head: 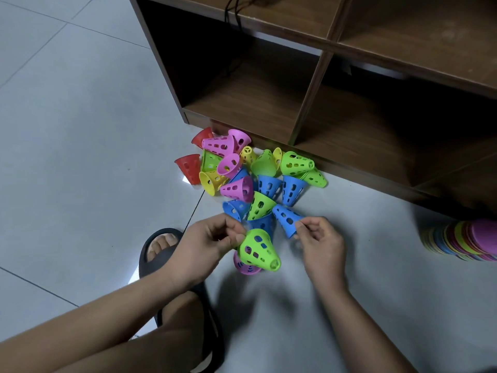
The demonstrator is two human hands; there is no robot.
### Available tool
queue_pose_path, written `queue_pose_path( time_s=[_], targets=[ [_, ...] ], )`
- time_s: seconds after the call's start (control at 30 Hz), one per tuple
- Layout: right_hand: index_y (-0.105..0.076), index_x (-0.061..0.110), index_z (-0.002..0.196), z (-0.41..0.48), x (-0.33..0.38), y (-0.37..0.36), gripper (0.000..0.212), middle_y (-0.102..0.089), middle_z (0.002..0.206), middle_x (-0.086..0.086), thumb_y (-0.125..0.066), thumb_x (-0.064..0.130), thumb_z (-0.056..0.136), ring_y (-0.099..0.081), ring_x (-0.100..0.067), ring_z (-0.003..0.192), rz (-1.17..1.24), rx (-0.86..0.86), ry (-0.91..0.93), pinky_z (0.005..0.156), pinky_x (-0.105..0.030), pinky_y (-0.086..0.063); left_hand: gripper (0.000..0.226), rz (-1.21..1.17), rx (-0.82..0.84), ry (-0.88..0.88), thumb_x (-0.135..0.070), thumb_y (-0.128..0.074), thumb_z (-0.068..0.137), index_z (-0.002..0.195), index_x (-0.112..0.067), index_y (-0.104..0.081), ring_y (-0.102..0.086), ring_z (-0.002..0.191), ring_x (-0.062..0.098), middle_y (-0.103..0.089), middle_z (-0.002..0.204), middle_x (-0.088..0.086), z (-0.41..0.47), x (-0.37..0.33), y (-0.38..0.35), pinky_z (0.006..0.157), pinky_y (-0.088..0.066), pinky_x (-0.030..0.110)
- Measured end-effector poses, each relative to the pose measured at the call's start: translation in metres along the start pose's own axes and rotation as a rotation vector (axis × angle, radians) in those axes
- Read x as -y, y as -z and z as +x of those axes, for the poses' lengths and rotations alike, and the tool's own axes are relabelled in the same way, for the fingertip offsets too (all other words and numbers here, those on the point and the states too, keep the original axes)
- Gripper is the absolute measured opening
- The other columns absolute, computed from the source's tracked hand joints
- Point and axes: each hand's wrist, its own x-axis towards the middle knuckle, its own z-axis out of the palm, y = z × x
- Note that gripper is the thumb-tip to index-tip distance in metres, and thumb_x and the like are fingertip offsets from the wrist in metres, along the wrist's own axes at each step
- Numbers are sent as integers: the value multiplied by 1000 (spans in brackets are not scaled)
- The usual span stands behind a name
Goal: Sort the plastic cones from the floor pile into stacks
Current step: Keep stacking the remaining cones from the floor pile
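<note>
a green cone (259, 250) is gripped by the left hand (204, 244) and a blue cone (286, 219) is pinched by the right hand (321, 242), beside the pile (242, 170)

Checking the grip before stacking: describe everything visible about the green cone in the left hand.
The green cone is glossy plastic, pierced by rows of oval holes. It is tilted, with its narrow tip toward the lower right and its wide rim pinched by the left hand. A pink cone shows partly behind it; whether they touch is unclear.
</note>
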Motion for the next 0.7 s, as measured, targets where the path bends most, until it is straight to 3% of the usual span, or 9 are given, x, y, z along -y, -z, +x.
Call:
queue_pose_path(
  time_s=[0.1, 0.2, 0.3, 0.4, 0.5, 0.7],
  targets=[
    [-69, 14, 95, -8, 9, 9, 10, -76, 83, -4, -71, 4, 96, -75, -18, 73, 189, 43, -89, 61, -26, -53, 10, 85, 11, 30, -6, -74, 98, 98, -16, -76, -71, 84, 23, -77, 90, 10, -4, 11, -4, 91, -59, 48],
    [-65, 6, 100, -21, 22, 15, 7, -71, 79, -11, -66, -1, 97, -68, -14, 66, 459, 173, -217, 58, -23, -48, 12, 170, -21, 52, -8, -75, 98, 97, -20, -76, -73, 85, 25, -78, 89, 3, -5, 20, -5, 88, -59, 42],
    [-63, 3, 102, -39, 29, 17, 9, -65, 75, -11, -60, -5, 98, -61, -14, 62, 603, 339, -309, 59, -23, -48, 14, 193, -44, 58, -6, -74, 97, 97, -20, -75, -73, 81, 17, -78, 87, 2, -5, 26, -5, 84, -58, 32],
    [-64, 0, 101, -55, 24, 15, 7, -64, 73, -13, -61, -6, 98, -58, -18, 63, 479, 457, -260, 60, -25, -49, 15, 223, -57, 86, -6, -74, 97, 97, -21, -73, -75, 82, 18, -79, 88, 0, -4, 31, -6, 83, -58, 30],
    [-66, 3, 100, -61, 11, 11, 7, -67, 75, -11, -64, -4, 98, -61, -19, 68, 286, 458, -169, 62, -27, -50, 12, 263, -66, 126, -9, -73, 97, 97, -21, -72, -76, 85, 19, -79, 90, -2, -2, 37, -6, 85, -60, 34],
    [-67, 24, 92, -64, -14, -7, 21, -70, 79, -3, -68, 4, 97, -69, -17, 72, 30, 430, -59, 68, -29, -52, 7, 383, -75, 163, -21, -75, 94, 90, -26, -71, -62, 65, 5, -75, 85, -10, 5, 48, -9, 65, -52, 25]
  ],
)
